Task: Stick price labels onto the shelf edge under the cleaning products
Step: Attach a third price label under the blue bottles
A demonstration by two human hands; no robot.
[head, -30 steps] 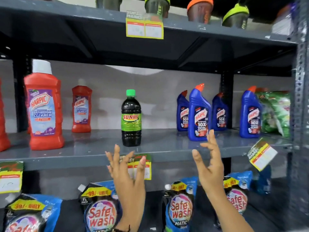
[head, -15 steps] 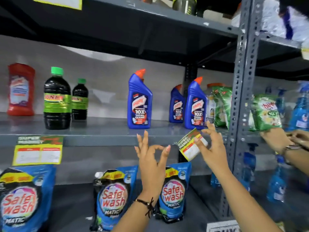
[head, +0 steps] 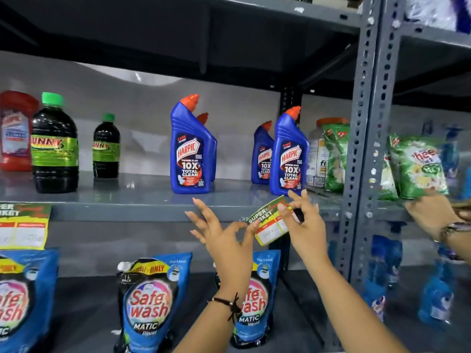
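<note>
A tilted green, red and yellow price label (head: 270, 225) hangs at the grey shelf edge (head: 142, 212) below the blue Harpic bottles (head: 191, 149). My right hand (head: 303, 225) pinches the label's right side between thumb and fingers. My left hand (head: 224, 240) is just left of it, thumb and forefinger curled near the label's lower left corner, the other fingers spread; whether it touches the label I cannot tell. Another price label (head: 23, 225) is stuck to the same edge at far left, under the black Sunny bottles (head: 54, 146).
Blue Safe Wash pouches (head: 150, 299) stand on the shelf below. A perforated upright post (head: 364, 149) divides the bays. Another person's hand (head: 430, 215) holds a green detergent packet (head: 418, 166) in the right bay. A red Harpic bottle (head: 15, 131) stands at far left.
The view has swung right along the shelf. My right hand has taken hold of the tilted label, and my left hand has moved up beside it.
</note>
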